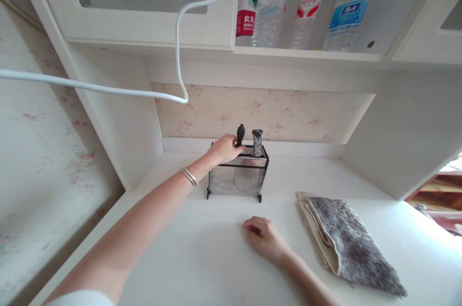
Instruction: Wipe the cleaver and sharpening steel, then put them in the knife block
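A clear knife block with a black frame (238, 178) stands at the back of the white counter (202, 253). Two handles stick up from it: a black one (240, 134) and a grey speckled one (257, 141). My left hand (224, 148) reaches out to the block's top left, fingers curled against the base of the black handle. A silver bangle is on that wrist. My right hand (263, 236) rests on the counter in front of the block, fingers curled under, holding nothing I can see.
A folded grey and beige cloth (346, 241) lies on the counter at the right. Several plastic bottles (270, 3) stand on the shelf above. A white cable (176, 56) hangs across the upper left. Cabinet walls close in both sides.
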{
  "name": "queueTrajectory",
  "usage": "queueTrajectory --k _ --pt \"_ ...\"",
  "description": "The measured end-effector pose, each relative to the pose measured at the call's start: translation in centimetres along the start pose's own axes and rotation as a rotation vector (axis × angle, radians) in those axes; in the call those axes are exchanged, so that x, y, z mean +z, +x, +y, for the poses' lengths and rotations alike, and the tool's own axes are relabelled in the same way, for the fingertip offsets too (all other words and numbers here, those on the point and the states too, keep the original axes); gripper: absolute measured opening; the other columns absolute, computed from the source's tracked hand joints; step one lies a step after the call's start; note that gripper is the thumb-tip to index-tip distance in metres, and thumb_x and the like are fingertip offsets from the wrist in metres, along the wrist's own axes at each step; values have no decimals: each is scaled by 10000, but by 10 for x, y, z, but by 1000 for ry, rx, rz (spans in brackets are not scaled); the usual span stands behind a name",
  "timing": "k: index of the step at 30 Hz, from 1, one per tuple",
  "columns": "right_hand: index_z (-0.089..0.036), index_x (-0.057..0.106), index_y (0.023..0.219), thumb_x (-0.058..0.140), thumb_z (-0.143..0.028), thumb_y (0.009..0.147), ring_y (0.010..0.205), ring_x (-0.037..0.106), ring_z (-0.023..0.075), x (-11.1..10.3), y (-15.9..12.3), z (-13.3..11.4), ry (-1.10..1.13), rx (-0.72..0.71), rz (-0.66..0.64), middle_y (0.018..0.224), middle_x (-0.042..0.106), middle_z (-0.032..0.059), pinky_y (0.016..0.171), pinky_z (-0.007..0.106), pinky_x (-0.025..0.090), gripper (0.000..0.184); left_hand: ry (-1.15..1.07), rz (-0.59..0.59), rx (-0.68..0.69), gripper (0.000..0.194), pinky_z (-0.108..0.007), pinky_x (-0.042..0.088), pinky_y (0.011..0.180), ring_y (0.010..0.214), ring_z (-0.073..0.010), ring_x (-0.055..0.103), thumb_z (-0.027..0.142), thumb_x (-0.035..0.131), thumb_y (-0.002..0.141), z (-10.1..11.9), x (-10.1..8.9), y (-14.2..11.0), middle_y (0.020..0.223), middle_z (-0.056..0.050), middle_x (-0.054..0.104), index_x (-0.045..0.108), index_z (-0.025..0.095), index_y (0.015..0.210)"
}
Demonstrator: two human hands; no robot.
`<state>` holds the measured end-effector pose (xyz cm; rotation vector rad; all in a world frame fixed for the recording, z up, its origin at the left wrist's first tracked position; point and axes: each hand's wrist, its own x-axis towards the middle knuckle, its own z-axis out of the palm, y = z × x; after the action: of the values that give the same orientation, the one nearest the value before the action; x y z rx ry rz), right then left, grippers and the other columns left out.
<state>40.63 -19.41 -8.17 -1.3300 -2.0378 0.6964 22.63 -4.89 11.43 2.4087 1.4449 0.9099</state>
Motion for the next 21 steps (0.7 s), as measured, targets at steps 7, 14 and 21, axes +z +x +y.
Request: queueTrajectory --k 7,14,21 --pt "-202 682 879 467 -161 806 730 587 147 -8 0 -3 10 22 -9 822 660 29 680 246 420 231 -62 -4 -11 328 -290 449 666 748 -225 645 439 503 845 13 3 26 777 -93 697 674 159 832" --pt "-212 685 880 469 -181 830 788 601 159 -6 1 -3 -5 1 -13 855 675 30 729 258 426 224 -243 260 108 333 -278 406 640 645 -150 558 474 519 849 52 -70 57 711 -38 632 607 164 760" --pt "-217 686 893 468 -197 837 798 606 162 -6 -1 -4 -23 2 -5 870 678 31 741 262 433 226 -383 474 233 324 -271 383 591 671 -151 546 493 526 857 60 -136 70 711 -31 594 581 186 766"
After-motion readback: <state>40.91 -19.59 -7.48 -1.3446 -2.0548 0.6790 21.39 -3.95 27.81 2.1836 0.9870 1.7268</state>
